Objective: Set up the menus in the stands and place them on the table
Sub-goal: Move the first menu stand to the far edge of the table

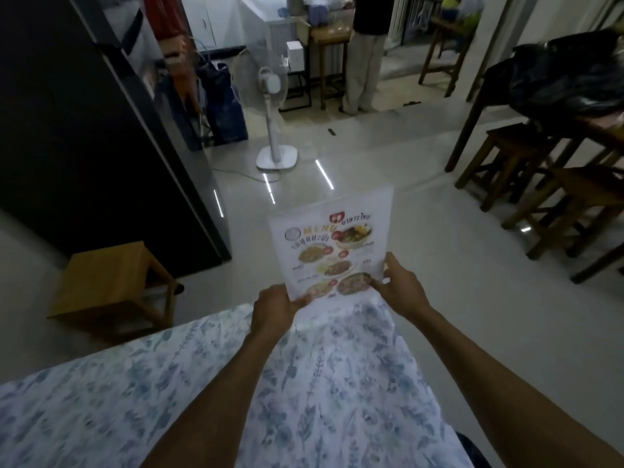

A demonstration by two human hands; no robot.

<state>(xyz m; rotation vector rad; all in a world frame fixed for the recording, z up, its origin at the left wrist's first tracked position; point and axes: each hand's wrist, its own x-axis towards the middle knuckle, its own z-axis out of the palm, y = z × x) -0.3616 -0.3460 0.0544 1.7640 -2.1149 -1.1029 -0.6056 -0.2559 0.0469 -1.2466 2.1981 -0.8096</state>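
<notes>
Where the head view looks down over both bare forearms, the left hand [271,310] and right hand [400,287] each hold the lower edge of a white printed menu sheet with food photos in a clear plastic stand [332,251]. Left grip: fingers clamped on the bottom left corner, thumb on the front face. Right grip: fingers clamped on the bottom right corner, thumb up along the side edge. The menu stands nearly upright between the two grips, tilted slightly back, its printed face toward the camera.

Just below the grips: the far edge of a worktop under a white cloth with blue-grey leaf print [202,383]; whether the stand's base touches it cannot be told. Left of the left grip, lower down: a light wooden stool [108,282] on the pale tiled floor [439,298]. Beyond the menu: a white pedestal fan [275,123]. Right of the right grip, well apart: dark wooden stools [570,201].
</notes>
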